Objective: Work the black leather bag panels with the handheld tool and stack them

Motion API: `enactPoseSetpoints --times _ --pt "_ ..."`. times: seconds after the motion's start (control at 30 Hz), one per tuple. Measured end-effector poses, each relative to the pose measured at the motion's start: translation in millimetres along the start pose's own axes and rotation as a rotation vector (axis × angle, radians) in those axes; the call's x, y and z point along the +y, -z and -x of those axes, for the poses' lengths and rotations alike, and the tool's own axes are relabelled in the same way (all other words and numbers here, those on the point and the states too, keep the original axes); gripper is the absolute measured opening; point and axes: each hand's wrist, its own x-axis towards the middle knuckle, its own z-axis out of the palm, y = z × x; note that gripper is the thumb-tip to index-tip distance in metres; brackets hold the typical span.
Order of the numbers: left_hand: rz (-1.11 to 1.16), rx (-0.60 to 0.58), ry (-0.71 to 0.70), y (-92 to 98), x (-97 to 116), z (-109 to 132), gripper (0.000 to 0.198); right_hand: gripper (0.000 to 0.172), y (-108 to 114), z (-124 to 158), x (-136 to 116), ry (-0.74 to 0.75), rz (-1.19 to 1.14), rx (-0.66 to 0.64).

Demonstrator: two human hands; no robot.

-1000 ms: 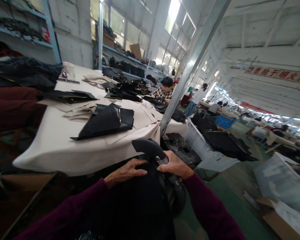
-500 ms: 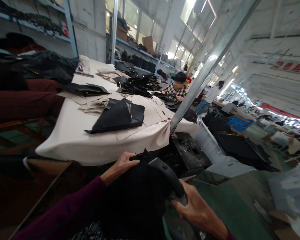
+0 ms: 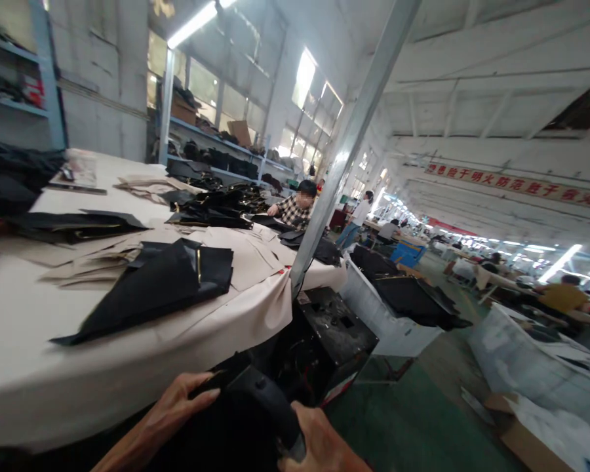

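My left hand (image 3: 174,406) is closed at the upper edge of a dark piece of black fabric (image 3: 204,436), thumb on the near side. Wrapped round the grip of a black, curved hand tool (image 3: 265,396) is my right hand (image 3: 319,440). The tool's rounded end lies close to my left fingertips, against the fabric; whether it touches cannot be made out. Its lower part is dark and cut off by the frame. Both hands are just in front of a table with a pale cover (image 3: 142,373), where folded black pieces (image 3: 162,288) with a gold zipper lie.
A slanting metal post (image 3: 344,157) stands at the table's corner, beside a black metal box (image 3: 341,328). White bins (image 3: 398,341) with black pieces are to the right. A person in a checked shirt (image 3: 295,211) sits across the table. A cardboard box (image 3: 526,432) is at lower right.
The view has swung right and up, so the table and post appear further left. Both hands sit lower and further left in the picture, keeping their holds on the fabric and tool.
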Motion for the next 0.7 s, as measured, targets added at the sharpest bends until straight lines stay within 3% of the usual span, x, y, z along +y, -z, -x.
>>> enactPoseSetpoints --times 0.1,0.23,0.43,0.57,0.7 --pt "0.011 -0.017 -0.002 -3.1 3 1 0.044 0.024 -1 -8 2 -0.018 0.018 0.002" --pt "0.041 0.12 0.033 4.0 5 5 0.047 0.031 -1 -6 5 0.013 -0.013 -0.063" --pt "0.032 0.109 0.034 16.1 10 13 0.043 0.016 -5 -1 0 0.036 -0.066 -0.083" --pt "-0.045 0.079 0.04 9.5 19 14 0.043 0.016 12 -15 -11 -0.05 -0.179 -0.015" --pt "-0.073 0.152 0.053 15.7 35 15 0.046 0.014 40 -8 -10 -0.006 -0.277 0.051"
